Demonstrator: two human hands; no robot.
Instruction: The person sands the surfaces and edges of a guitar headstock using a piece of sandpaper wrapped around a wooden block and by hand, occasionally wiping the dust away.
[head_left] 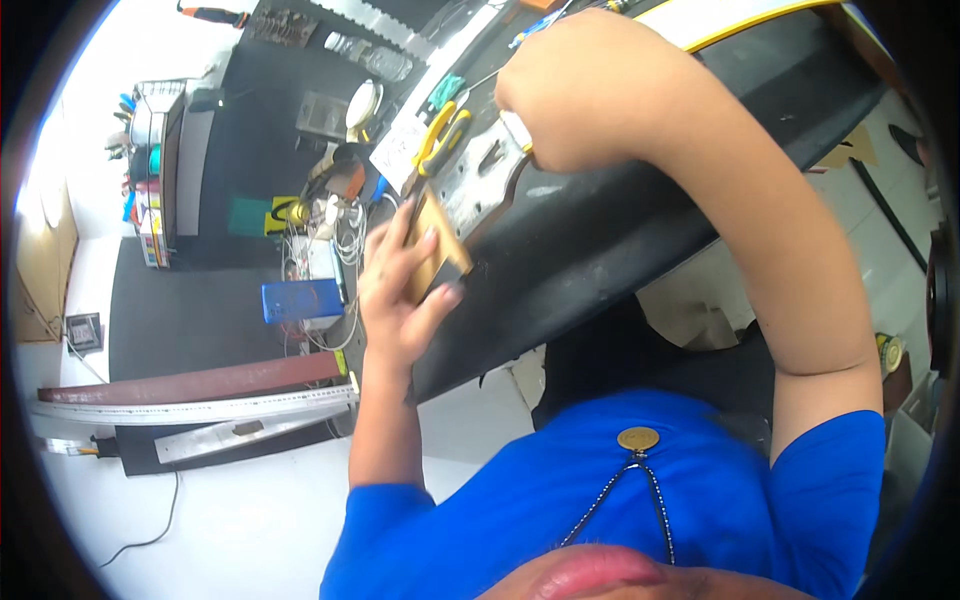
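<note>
My left hand (pixel 395 290) grips a tan block (pixel 432 235) with a dark patch at its near end, the thumb on one side and the fingers on the other. Just beyond it lies a flat, scratched grey plate (pixel 483 180) with a dark slot and a curved brown edge. At the plate's far end is my right hand (pixel 545 95), bent over with its fingers hidden. A small white piece (pixel 516 131) shows at that hand's edge; whether the hand holds it I cannot tell. Yellow-and-black pliers (pixel 440 140) lie left of the plate.
On the dark bench (pixel 590 235) are a roll of tape (pixel 364 105), a clear bottle (pixel 368 56), tangled white cables (pixel 345 235) and a blue box (pixel 302 300). A long ruler (pixel 200 403) and a brown bar (pixel 190 378) lie left. A wire rack (pixel 158 170) stands far left.
</note>
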